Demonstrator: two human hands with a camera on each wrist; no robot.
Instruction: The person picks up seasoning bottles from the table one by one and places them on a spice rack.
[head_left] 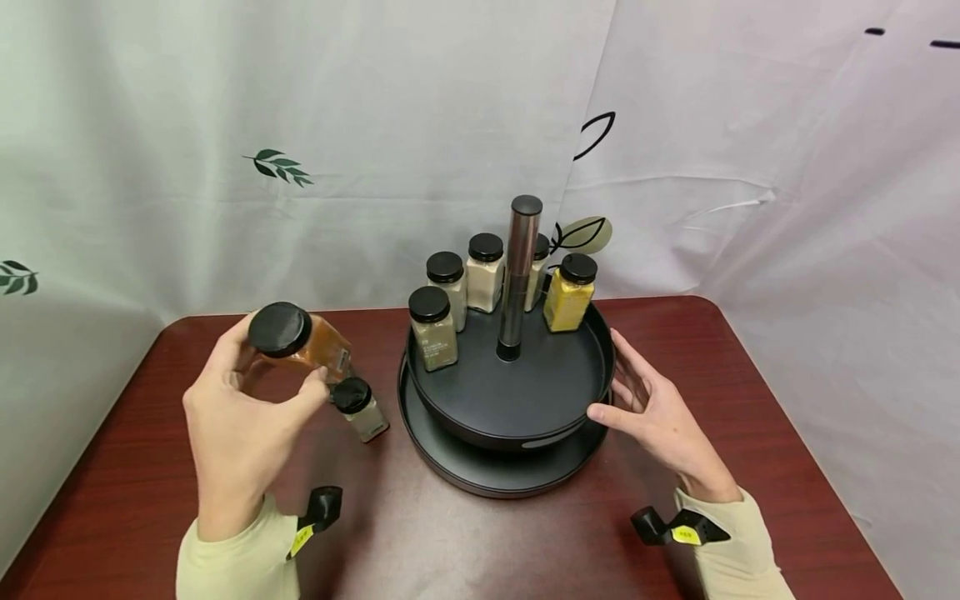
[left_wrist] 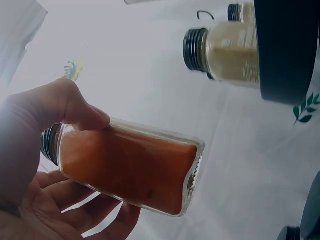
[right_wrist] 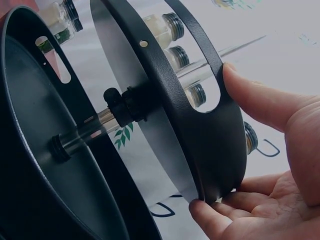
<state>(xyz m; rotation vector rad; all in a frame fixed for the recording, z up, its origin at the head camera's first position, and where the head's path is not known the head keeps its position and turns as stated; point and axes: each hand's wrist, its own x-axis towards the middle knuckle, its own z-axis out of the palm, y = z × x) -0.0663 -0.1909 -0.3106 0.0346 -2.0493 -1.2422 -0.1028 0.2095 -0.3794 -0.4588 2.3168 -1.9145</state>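
My left hand point(head_left: 247, 417) holds a glass spice jar point(head_left: 321, 343) of orange-red powder between thumb and fingers, tilted, its black lid toward the upper left. In the left wrist view the thumb presses one side of the jar point(left_wrist: 130, 165) and fingers lie along the other. My right hand point(head_left: 660, 417) grips the rim of the upper tray point(head_left: 517, 400) of a black two-tier turntable, thumb on top and fingers below in the right wrist view. Several spice jars stand on that tray, including a yellow one point(head_left: 569, 296) and a greenish-beige one point(head_left: 435, 333).
A small spice jar point(head_left: 366, 412) with a black lid is on the dark red table point(head_left: 360, 533), left of the turntable. The lower tray point(head_left: 495, 479) sits under the upper one. A central post point(head_left: 517, 275) rises from the trays. A white curtain point(head_left: 375, 100) hangs behind.
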